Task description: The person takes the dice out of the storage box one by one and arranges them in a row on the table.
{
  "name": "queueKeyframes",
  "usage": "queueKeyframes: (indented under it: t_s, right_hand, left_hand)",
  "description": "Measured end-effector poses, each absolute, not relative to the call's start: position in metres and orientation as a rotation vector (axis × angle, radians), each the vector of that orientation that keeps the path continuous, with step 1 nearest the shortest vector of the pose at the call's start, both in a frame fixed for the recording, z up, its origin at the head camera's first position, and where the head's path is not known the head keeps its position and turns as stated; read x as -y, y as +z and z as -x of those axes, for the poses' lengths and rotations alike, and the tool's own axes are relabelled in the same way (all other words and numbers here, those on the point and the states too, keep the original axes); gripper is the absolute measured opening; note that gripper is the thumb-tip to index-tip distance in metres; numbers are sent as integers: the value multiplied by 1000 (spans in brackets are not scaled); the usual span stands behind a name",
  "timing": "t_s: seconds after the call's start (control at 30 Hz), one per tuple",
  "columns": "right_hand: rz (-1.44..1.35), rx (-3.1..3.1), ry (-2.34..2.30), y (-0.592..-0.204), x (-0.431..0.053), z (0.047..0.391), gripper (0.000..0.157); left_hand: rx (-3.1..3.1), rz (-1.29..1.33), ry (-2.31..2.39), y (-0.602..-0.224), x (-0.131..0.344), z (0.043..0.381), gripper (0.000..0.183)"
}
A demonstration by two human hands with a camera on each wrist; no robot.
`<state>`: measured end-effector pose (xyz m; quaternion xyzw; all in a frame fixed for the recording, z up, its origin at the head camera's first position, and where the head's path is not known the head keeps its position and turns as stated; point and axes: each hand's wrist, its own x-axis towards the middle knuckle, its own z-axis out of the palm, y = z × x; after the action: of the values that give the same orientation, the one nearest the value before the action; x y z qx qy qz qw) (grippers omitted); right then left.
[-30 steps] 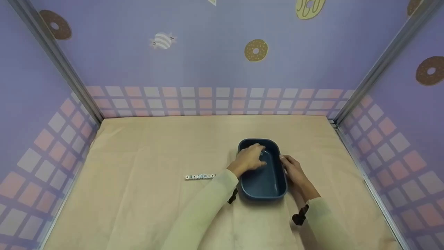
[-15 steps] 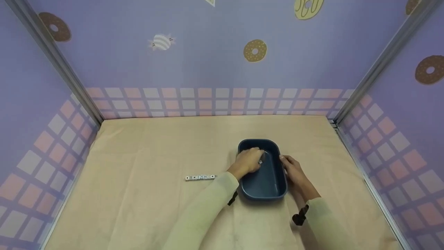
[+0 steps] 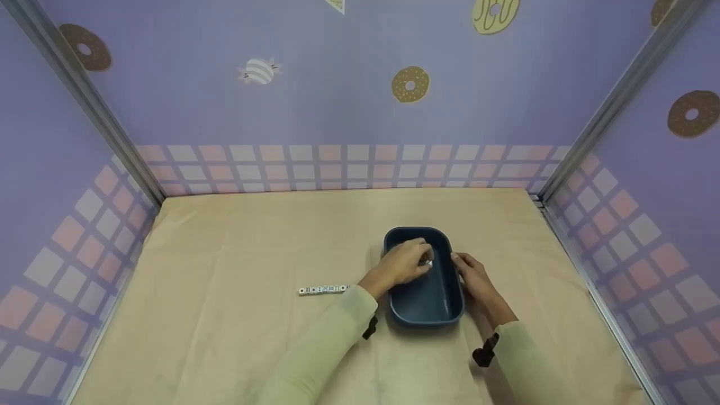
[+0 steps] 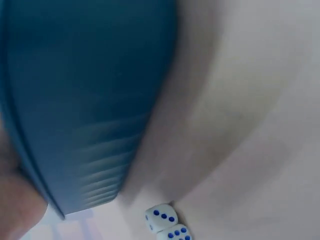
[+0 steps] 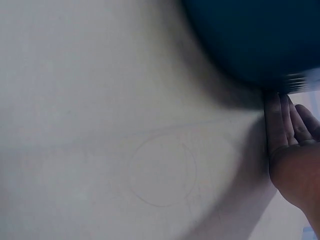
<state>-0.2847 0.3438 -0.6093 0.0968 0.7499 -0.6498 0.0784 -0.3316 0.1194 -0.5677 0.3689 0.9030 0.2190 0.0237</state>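
Note:
A deep blue rectangular box point(image 3: 424, 306) with rounded corners stands on the cloth. My left hand point(image 3: 400, 263) reaches over its left wall and, inside it, pinches a small white die point(image 3: 430, 263) between thumb and fingers. At the outer right wall is my right hand point(image 3: 477, 275), thumb at the rim; its fingers point(image 5: 276, 122) lie against the box's lower outside in the right wrist view. Left of the box, a straight row of white dice point(image 3: 320, 290) lies on the cloth, its right end hidden behind the left sleeve. Two blue-dotted dice point(image 4: 161, 216) show in the left wrist view.
A beige cloth point(image 3: 225, 253) covers the table. Purple patterned panels point(image 3: 337, 101) close off the back and both sides, with metal posts point(image 3: 613, 107) at the corners. Dark straps point(image 3: 485, 351) hang at both wrists.
My left fingers, spread inside the box at first, have closed on a die and moved slightly up with it. The right hand has kept its place at the box.

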Motion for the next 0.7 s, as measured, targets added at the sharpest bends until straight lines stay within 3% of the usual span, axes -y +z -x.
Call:
queueKeyframes:
  t_s: [0.33,0.7]
  right_hand:
    - [-304,-2233,-1926,-608,-342,284,59]
    - [-331,-2259,-1896,-610,-344,284,63]
  left_hand:
    - [-2745,-1325,980,-535,-51,301,15]
    - [-2903,-935,904,-544,74,290,9]
